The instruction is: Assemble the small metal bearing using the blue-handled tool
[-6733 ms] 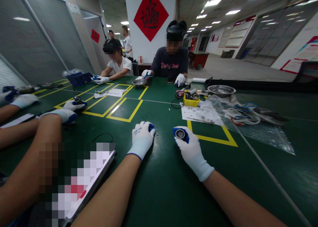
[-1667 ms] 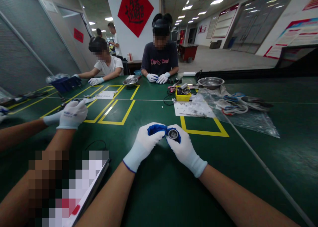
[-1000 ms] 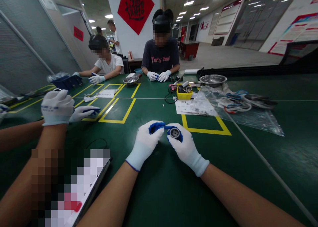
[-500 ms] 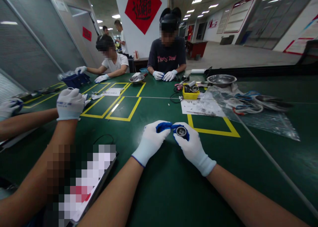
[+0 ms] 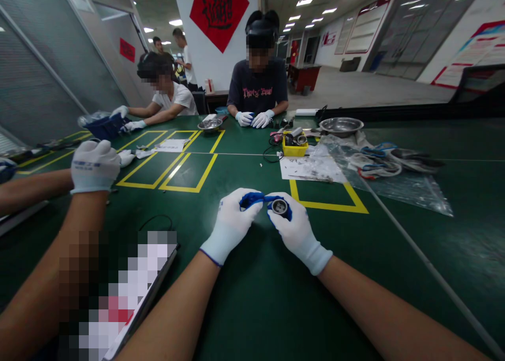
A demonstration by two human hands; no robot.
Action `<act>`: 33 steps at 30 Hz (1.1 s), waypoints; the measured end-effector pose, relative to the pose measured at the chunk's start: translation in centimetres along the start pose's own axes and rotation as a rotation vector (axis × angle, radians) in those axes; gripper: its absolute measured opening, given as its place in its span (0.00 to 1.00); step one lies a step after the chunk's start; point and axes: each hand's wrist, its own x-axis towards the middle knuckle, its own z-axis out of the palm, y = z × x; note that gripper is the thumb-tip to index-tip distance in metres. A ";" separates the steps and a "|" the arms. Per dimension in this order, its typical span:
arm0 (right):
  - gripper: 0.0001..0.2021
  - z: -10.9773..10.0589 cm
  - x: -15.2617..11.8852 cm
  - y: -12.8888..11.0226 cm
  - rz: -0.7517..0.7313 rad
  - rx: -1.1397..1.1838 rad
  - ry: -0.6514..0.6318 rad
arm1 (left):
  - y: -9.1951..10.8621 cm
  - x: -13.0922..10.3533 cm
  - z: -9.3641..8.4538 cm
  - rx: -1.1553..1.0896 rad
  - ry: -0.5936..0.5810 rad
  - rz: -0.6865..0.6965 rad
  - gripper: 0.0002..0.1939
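Drawn up to the right hand [image 5: 296, 228] since the earliest frame, the left hand [image 5: 233, 221] curls its fingers at center; whether they grip anything cannot be told. Right fingers close around one round metal part [image 5: 280, 207], its ringed end showing, its body hidden. Two steel bowls [image 5: 341, 126] and one yellow bin [image 5: 295, 150] stand in the upper half. Green tabletop [image 5: 256, 313] stretches between the forearms [image 5: 180, 303], both cut off at the bottom edge.
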 end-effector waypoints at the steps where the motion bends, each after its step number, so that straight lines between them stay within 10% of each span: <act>1: 0.10 0.0 0.0 0.0 0.001 0.003 -0.002 | 0.1 0.0 0.0 -0.004 -0.001 0.009 0.08; 20: 0.05 0.0 0.4 -0.6 0.042 0.048 0.013 | 0.5 -0.4 0.0 0.192 -0.041 0.234 0.08; 33: 0.11 0.4 0.6 -0.3 0.257 0.212 0.015 | 0.8 -0.3 0.0 -0.104 -0.094 0.108 0.09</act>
